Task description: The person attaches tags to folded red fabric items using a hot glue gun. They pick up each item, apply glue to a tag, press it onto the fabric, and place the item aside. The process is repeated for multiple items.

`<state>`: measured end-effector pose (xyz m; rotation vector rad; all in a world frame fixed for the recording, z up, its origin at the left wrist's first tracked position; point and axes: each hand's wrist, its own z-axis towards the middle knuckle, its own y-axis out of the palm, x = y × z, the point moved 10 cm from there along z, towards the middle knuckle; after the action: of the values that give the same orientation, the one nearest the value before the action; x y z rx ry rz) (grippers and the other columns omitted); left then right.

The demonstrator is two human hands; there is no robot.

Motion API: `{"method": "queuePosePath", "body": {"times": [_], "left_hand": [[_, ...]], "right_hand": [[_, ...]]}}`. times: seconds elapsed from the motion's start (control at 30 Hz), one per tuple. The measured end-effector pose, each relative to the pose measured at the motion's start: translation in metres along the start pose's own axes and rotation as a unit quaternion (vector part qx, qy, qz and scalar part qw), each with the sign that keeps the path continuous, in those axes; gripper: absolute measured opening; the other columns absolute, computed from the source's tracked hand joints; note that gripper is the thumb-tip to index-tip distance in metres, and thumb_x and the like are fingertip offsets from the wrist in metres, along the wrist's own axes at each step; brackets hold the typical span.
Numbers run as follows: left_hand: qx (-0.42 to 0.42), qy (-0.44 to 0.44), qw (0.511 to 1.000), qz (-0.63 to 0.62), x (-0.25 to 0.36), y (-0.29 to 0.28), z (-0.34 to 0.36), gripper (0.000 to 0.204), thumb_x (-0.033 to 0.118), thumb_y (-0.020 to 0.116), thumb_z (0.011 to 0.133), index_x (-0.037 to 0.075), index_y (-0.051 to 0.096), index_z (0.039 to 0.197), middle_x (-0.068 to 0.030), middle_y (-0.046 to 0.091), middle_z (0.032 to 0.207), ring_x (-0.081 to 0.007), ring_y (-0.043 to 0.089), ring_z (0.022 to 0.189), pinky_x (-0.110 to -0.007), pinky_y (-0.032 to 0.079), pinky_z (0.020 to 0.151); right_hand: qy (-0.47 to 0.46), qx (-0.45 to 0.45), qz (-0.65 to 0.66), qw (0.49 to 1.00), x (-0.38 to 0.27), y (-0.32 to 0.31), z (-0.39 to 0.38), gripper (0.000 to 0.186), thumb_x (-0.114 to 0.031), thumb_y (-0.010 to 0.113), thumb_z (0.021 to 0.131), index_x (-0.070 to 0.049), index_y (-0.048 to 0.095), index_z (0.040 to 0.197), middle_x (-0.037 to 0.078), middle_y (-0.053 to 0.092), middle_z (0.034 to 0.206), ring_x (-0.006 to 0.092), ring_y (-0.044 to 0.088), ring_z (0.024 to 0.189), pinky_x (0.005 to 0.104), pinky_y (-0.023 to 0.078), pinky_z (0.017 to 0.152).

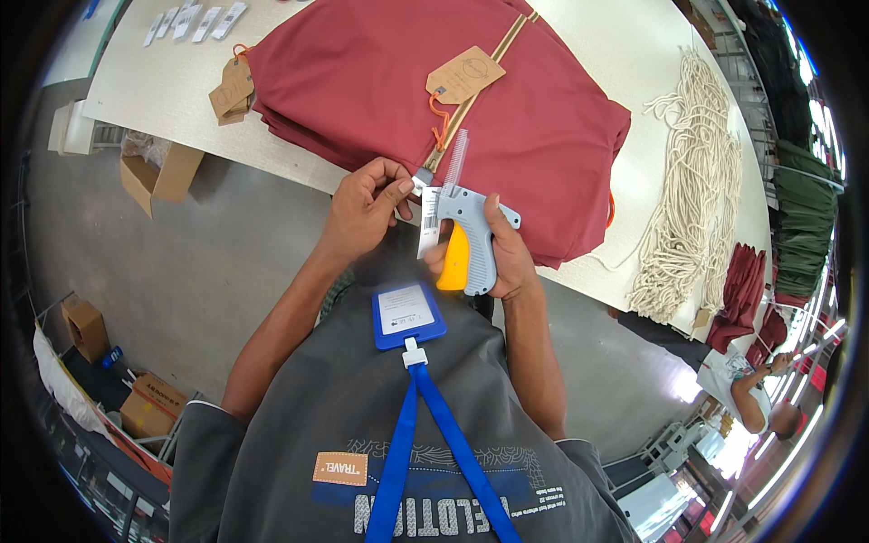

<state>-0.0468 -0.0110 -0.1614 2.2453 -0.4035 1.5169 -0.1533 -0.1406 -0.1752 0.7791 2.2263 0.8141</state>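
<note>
My right hand (498, 253) grips a light grey-blue tagging gun (473, 226) with a yellow trigger; clear plastic fasteners rise from its top. A white barcode tag (428, 223) hangs at the gun's front. My left hand (371, 199) pinches something small and pale (421, 178), perhaps a label, at the lower end of the tan zipper strip on a folded maroon garment (344, 63). Above, a brown card tag (463, 74) on an orange cord lies on the garment. More brown tags (231, 90) hang off its left side.
The white table (136, 81) holds white labels (195, 20) at upper left and cream cord (683, 190) at right, with more maroon fabric (733, 299) beyond. Cardboard boxes (158, 181) stand below left. Another person (742, 389) is at lower right.
</note>
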Motion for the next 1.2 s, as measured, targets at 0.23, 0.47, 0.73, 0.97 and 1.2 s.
{"method": "queuePosePath", "body": {"times": [0.23, 0.47, 0.73, 0.97, 1.2], "left_hand": [[-0.007, 0.008, 1.000, -0.001, 0.002, 0.001, -0.001, 0.013, 0.014, 0.060, 0.105, 0.003, 0.063, 0.101, -0.0009, 0.069, 0.087, -0.0048, 0.062, 0.070, -0.020, 0.047, 0.059], [-0.029, 0.011, 0.999, 0.008, 0.003, 0.002, 0.000, 0.018, 0.021, 0.059, 0.106, 0.003, 0.062, 0.104, -0.0010, 0.068, 0.087, -0.0066, 0.063, 0.074, -0.021, 0.048, 0.063], [-0.040, 0.014, 0.999, 0.004, 0.006, 0.001, 0.000, 0.016, 0.019, 0.060, 0.106, 0.003, 0.062, 0.105, -0.0008, 0.069, 0.088, -0.0064, 0.063, 0.074, -0.022, 0.049, 0.064], [-0.008, 0.029, 1.000, 0.010, 0.016, -0.002, -0.007, 0.011, 0.013, 0.060, 0.104, 0.002, 0.062, 0.107, -0.0012, 0.068, 0.089, -0.0067, 0.063, 0.076, -0.022, 0.050, 0.067], [0.080, 0.129, 0.968, 0.202, 0.049, -0.002, -0.019, 0.006, 0.003, 0.063, 0.099, -0.003, 0.064, 0.101, -0.0049, 0.070, 0.085, -0.0104, 0.066, 0.074, -0.026, 0.054, 0.069]], "right_hand": [[-0.007, 0.010, -0.008, 1.000, 0.001, -0.003, 0.001, 0.078, -0.071, 0.043, 0.099, 0.003, 0.057, 0.122, 0.021, 0.071, 0.097, 0.0320, 0.074, 0.085, 0.0410, 0.062, 0.077], [-0.019, 0.010, -0.023, 1.000, 0.001, 0.003, 0.001, 0.075, -0.069, 0.043, 0.100, 0.001, 0.057, 0.126, 0.019, 0.071, 0.099, 0.0300, 0.074, 0.084, 0.0399, 0.062, 0.076], [-0.044, 0.026, -0.036, 0.998, 0.000, 0.006, 0.002, 0.076, -0.067, 0.045, 0.101, 0.002, 0.057, 0.130, 0.022, 0.073, 0.090, 0.0273, 0.076, 0.076, 0.0364, 0.064, 0.067], [-0.040, 0.005, 0.005, 0.999, 0.001, 0.007, 0.004, 0.075, -0.067, 0.043, 0.102, 0.002, 0.057, 0.128, 0.022, 0.073, 0.090, 0.0298, 0.075, 0.077, 0.0386, 0.063, 0.070], [-0.034, -0.019, 0.034, 0.999, 0.002, 0.015, 0.007, 0.077, -0.069, 0.037, 0.102, 0.001, 0.054, 0.127, 0.024, 0.073, 0.092, 0.0305, 0.075, 0.078, 0.0383, 0.063, 0.070]]}}
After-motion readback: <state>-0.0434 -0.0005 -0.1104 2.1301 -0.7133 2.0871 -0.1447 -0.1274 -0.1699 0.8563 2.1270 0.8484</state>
